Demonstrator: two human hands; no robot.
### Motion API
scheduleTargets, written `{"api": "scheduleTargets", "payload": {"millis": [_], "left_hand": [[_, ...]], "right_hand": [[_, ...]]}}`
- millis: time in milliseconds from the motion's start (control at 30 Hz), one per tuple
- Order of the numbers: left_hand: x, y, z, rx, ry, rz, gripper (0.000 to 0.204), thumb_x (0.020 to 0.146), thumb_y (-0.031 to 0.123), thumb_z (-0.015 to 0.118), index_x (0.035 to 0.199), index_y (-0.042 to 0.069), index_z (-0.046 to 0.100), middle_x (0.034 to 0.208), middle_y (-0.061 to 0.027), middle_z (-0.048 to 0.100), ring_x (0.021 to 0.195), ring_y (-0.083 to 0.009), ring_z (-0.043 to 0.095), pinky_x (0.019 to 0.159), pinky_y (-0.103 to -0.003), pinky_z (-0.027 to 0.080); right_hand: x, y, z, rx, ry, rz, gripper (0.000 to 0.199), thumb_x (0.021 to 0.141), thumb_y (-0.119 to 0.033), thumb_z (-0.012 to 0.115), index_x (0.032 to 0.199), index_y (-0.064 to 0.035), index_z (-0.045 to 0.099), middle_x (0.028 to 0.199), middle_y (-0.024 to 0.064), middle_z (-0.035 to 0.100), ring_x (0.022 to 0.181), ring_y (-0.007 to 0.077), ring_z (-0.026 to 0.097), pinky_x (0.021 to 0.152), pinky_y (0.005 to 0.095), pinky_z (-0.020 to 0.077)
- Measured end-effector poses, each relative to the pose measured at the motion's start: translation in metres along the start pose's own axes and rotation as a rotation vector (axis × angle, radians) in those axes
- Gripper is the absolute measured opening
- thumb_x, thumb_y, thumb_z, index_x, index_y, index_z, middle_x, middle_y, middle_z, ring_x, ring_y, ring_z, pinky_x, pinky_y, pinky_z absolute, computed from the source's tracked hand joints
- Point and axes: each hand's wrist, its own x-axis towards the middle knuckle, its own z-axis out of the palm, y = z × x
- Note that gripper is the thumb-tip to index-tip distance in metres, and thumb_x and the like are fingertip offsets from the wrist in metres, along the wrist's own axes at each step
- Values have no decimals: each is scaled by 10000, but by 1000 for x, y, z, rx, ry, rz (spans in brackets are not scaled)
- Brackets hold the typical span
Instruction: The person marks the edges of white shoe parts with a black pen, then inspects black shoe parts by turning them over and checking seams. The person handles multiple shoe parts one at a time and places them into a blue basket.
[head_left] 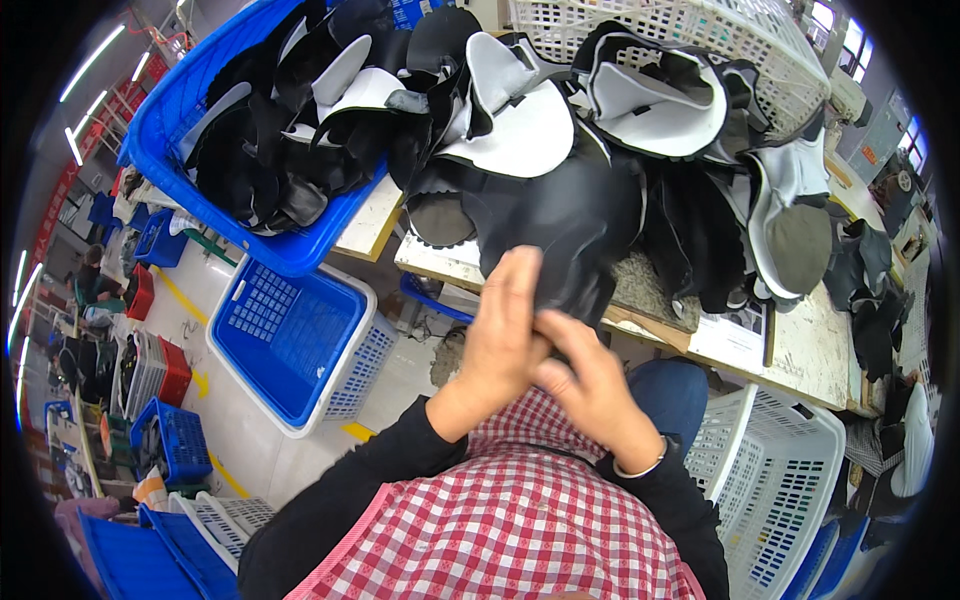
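My left hand [503,330] is raised in front of the bench, its fingers stretched out together and pointing up. Against its palm side rests my right hand [597,388], slightly smeared, with thumb and fingers apart. I see nothing held in either hand. Just beyond them a smooth black leather piece [580,215], blurred, hangs over the bench's near edge; whether my left fingertips touch it I cannot tell. Behind it lie several black boot or shoe uppers with white lining [525,125]. Another upper with a grey patch [795,245] lies to the right.
A blue basket [300,255] full of black pieces stands at the far left of the bench [800,345]. Below it is another blue basket in a white one [345,400]. A white basket [800,480] stands at my right; a white crate [780,45] is at the back.
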Motion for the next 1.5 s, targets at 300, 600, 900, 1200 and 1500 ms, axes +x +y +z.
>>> {"api": "scheduleTargets", "payload": {"millis": [300,600,900,1200,1500], "left_hand": [[57,-98,-177,246,518,-93,290,937,-112,610,1173,-5,741,1120,-104,776,1081,-203,724,975,-338,544],[300,-241,-127,586,430,102,261,948,90,683,1201,113,747,1214,-163,738,1148,-341,709,980,-402,554],[285,-190,-19,521,104,-246,450,859,388,768,1102,12,718,1016,-182,693,927,-434,696,868,-498,551],[152,-162,-98,-196,522,93,358,880,-123,444,1117,-48,703,1044,-79,712,963,-193,668,905,-315,523],[-54,-132,30,-174,-402,-18,652,913,197,750,1491,25,503,1486,-202,554,1381,-352,517,1154,-427,409]], "right_hand": [[-5,32,-58,148,-206,-116,215,866,-182,817,1041,-59,804,999,53,797,986,258,728,863,382,550],[-20,77,-14,193,-251,37,132,916,-155,781,1021,-77,796,927,47,774,885,213,722,816,350,559],[-13,81,-17,207,-260,86,127,939,-161,757,1021,-71,794,924,54,787,870,222,727,821,362,557],[23,104,-37,604,-22,189,695,970,-368,729,1524,-46,461,1502,199,534,1348,307,558,1068,413,489],[55,94,-25,54,50,252,753,865,-264,840,1495,-44,491,1454,218,583,1386,341,550,1125,418,448]]}}
